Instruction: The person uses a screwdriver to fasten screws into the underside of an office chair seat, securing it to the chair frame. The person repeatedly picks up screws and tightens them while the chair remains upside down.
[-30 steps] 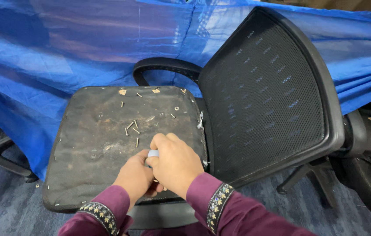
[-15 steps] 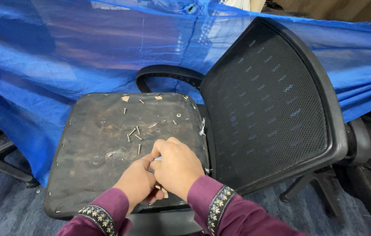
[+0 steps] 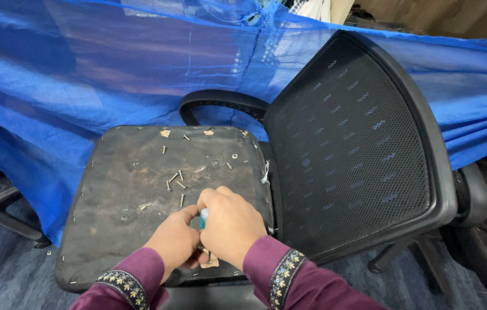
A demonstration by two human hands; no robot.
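Both hands met at lower centre of the frame, over the near edge of an upturned chair seat base, a worn black panel lying flat. Right hand was curled tight around a tool with a pale blue handle; only the handle top showed between the knuckles, its thin shaft just visible below the hand. Left hand was cupped loosely just beside it, fingers bent and touching the right hand; whether it gripped anything could not be told.

Loose screws lay scattered mid-panel, just above the hands, with a few more toward the panel's far edge. A black mesh backrest stood tilted at right of frame, touching the seat's right edge. A curved black armrest rose behind the panel. Blue cloth draped across the whole upper frame. Maroon sleeves with embroidered cuffs covered both wrists.
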